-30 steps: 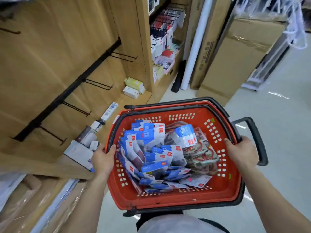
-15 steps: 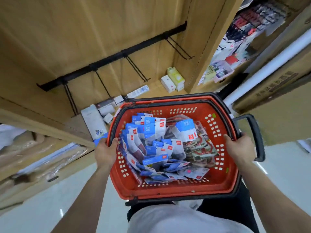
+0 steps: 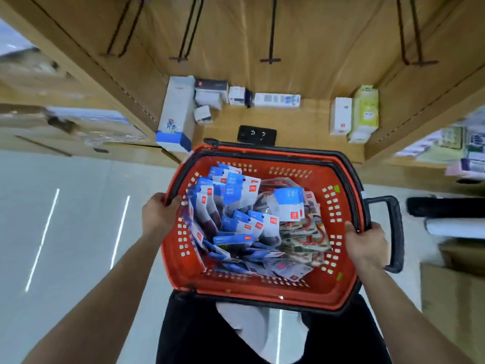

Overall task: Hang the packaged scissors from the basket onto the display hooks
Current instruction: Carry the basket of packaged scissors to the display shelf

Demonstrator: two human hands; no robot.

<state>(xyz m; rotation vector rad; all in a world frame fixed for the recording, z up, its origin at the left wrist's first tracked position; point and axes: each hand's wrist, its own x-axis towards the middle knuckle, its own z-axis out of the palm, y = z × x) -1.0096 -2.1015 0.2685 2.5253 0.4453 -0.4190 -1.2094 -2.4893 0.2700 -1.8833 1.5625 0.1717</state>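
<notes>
I carry a red basket (image 3: 262, 292) with a black rim in front of my body. My left hand (image 3: 160, 214) grips its left rim and my right hand (image 3: 366, 241) grips its right rim beside the black handle (image 3: 395, 232). Inside lie several packaged scissors (image 3: 249, 224) with blue and white header cards, piled loosely, and some red-handled ones at the right. Several bare black display hooks (image 3: 270, 35) stick out from the wooden back panel above the basket.
On the low wooden shelf (image 3: 309, 124) ahead lie several small boxes: a tall white and blue one (image 3: 175, 116) at left, white boxes (image 3: 277, 100) at the back, a yellow-green pack (image 3: 364, 112) at right, a black item (image 3: 256, 135) by the basket. Cardboard boxes stand at right.
My view has swung to face the shelf bay straight on. The hooks now sit directly above the basket, which is nearer the shelf. Both hands keep their grip on the rim.
</notes>
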